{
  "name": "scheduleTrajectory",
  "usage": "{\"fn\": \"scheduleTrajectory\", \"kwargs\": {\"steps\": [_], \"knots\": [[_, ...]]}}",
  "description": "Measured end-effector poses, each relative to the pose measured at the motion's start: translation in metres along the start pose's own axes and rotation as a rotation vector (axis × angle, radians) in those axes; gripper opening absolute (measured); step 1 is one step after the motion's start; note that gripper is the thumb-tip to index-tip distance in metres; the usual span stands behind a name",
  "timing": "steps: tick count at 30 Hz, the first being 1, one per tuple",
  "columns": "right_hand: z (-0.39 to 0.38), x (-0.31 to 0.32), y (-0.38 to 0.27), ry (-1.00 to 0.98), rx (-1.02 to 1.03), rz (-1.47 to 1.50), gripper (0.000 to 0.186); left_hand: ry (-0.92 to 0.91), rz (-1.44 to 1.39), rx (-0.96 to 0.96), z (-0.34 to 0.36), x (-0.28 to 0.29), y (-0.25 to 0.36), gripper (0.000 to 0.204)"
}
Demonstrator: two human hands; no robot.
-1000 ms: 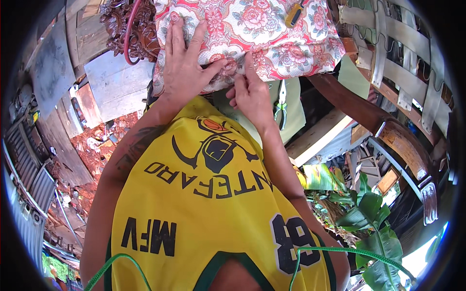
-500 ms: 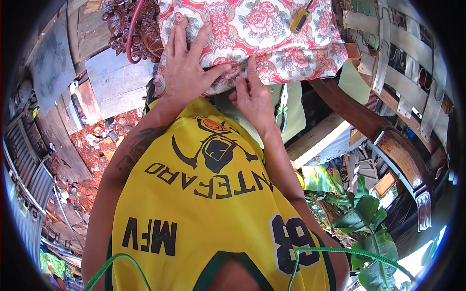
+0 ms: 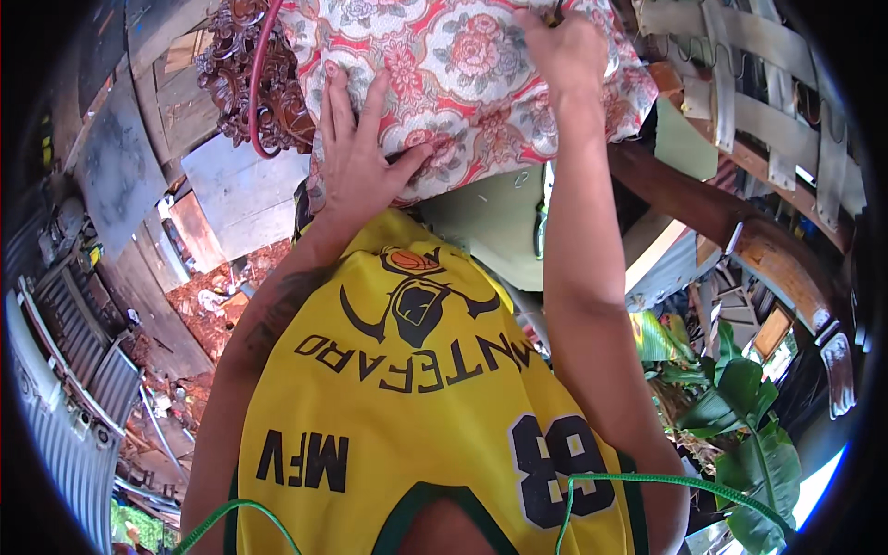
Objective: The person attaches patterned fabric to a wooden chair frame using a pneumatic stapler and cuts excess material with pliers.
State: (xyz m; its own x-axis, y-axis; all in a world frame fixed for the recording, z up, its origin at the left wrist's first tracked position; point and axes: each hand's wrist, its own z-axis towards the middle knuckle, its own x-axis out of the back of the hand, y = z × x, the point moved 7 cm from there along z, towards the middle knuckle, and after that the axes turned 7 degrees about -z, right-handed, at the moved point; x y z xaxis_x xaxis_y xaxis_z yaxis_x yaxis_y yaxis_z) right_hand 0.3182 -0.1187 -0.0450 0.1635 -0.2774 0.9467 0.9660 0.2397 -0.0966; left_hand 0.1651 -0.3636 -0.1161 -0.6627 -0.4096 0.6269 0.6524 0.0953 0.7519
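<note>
A cushion-like pad covered in red and cream floral fabric point(image 3: 462, 102) lies in front of me, its near edge folded over. My left hand point(image 3: 356, 153) rests flat on its left part, fingers stretched out and thumb apart, pressing the cloth near the edge. At the far right of the fabric, my right hand point(image 3: 569, 55) is curled around a screwdriver point(image 3: 553, 17) with a yellow and black handle. Most of the screwdriver is hidden by the fingers. Under the near edge hangs a pale green sheet point(image 3: 490, 222).
Carved dark wood point(image 3: 245, 79) and a red hose point(image 3: 258, 83) stand at the left. A curved wooden armrest point(image 3: 684, 199) and a frame of woven straps with springs point(image 3: 749, 102) are at the right. Boards point(image 3: 245, 190) lie over reddish ground; leafy plants point(image 3: 754, 462) grow lower right.
My right hand has left the near edge of the fabric, moved away from me and closed on the screwdriver. My left hand stays on the cloth. The view has shifted slightly.
</note>
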Motion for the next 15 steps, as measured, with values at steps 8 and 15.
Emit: {"fn": "scheduleTrajectory", "kwargs": {"steps": [8,15], "knots": [[-0.107,0.054,0.023,-0.431,-0.56,1.052,0.026,-0.061,-0.061,0.013,-0.008,0.007,-0.014,0.103],[-0.257,0.112,0.021,-0.989,-0.815,0.906,0.028,-0.133,-0.181,-0.243,-0.04,0.016,0.007,0.041]]}}
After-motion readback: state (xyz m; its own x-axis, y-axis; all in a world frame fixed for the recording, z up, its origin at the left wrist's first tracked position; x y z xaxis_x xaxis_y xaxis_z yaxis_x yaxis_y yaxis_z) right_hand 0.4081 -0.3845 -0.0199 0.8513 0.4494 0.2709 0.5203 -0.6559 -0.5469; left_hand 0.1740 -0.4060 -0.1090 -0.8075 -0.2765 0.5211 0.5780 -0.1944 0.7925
